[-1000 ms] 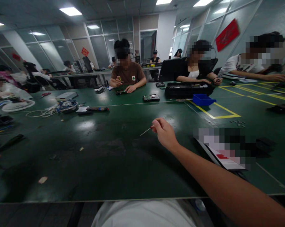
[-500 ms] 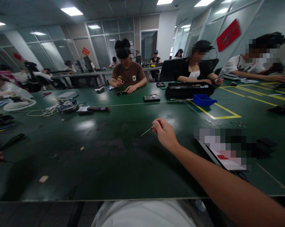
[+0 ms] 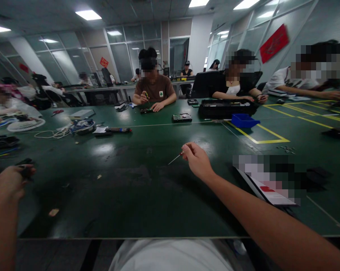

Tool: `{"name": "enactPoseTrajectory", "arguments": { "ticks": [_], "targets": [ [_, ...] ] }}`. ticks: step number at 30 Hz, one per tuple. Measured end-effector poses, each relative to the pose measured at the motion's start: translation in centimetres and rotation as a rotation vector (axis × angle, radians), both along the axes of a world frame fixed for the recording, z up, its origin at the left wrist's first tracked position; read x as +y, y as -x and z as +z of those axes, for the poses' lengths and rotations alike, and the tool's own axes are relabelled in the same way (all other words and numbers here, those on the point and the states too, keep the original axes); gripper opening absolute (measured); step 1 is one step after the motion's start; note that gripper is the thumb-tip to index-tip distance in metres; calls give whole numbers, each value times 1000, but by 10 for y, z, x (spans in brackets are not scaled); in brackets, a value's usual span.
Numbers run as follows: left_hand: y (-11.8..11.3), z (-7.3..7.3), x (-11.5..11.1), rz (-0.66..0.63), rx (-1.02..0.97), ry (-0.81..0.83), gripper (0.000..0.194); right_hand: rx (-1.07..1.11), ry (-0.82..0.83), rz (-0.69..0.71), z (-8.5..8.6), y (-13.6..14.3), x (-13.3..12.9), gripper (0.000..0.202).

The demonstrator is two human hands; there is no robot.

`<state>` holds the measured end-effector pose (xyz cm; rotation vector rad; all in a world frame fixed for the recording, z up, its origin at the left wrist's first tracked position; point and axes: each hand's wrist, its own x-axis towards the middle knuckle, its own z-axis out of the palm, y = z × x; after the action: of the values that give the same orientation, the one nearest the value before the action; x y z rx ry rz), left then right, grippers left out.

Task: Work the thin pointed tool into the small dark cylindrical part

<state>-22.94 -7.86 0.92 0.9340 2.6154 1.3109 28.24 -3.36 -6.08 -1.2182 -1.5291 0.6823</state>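
Observation:
My right hand (image 3: 197, 161) is closed on a thin screwdriver (image 3: 175, 159) with a red handle end, its metal shaft pointing down and left above the green table (image 3: 125, 203). At the left edge, my left hand (image 3: 10, 182) has its fingers closed around a dark object (image 3: 25, 170), which is blurred and partly covered by the hand. A small pale scrap (image 3: 53, 212) lies to the right of my left forearm, and a smaller one (image 3: 99, 176) lies farther back.
Across the table are a circuit-board device (image 3: 181, 117), a long black housing (image 3: 228, 109) and a blue tray (image 3: 245, 121). A booklet (image 3: 277, 195) lies beyond my right forearm. Cables (image 3: 55, 133) and a white fan grille (image 3: 26, 124) are at the left. Several people sit around.
My left hand and forearm have come farther into view from the left edge, with the hand around the dark object. My right hand keeps nearly the same place and grip.

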Motion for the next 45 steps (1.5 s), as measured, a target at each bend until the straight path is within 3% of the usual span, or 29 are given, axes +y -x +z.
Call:
{"name": "enactPoseTrajectory", "arguments": {
  "ticks": [2,4,7,12,18,23,26,31,37,45],
  "targets": [
    [-4,-9,16,18,-237,-126,9,9,1,9,1,0,0,30],
    [-21,-13,31,-66,-321,-151,12,17,0,13,2,0,-1,32],
    [-62,-14,49,-347,-264,-88,17,31,4,17,4,1,-2,33],
    [-145,-9,62,-845,42,33,24,56,-10,9,6,1,-4,30],
    [-236,-14,73,-1084,-108,7,22,137,-66,35,3,1,-2,23],
    [-290,-31,67,-1169,-76,106,32,93,-45,-14,9,1,-6,29],
    [-304,-49,62,-1220,19,150,29,95,-68,-44,12,1,-8,31],
    [-300,-70,60,-1284,85,154,25,234,-93,37,11,2,-9,28],
    [-292,-72,61,-1316,82,51,29,208,-53,85,8,5,-8,25],
    [-292,-76,63,-1343,69,-12,40,122,-47,38,8,4,-7,26]
  ]
}}
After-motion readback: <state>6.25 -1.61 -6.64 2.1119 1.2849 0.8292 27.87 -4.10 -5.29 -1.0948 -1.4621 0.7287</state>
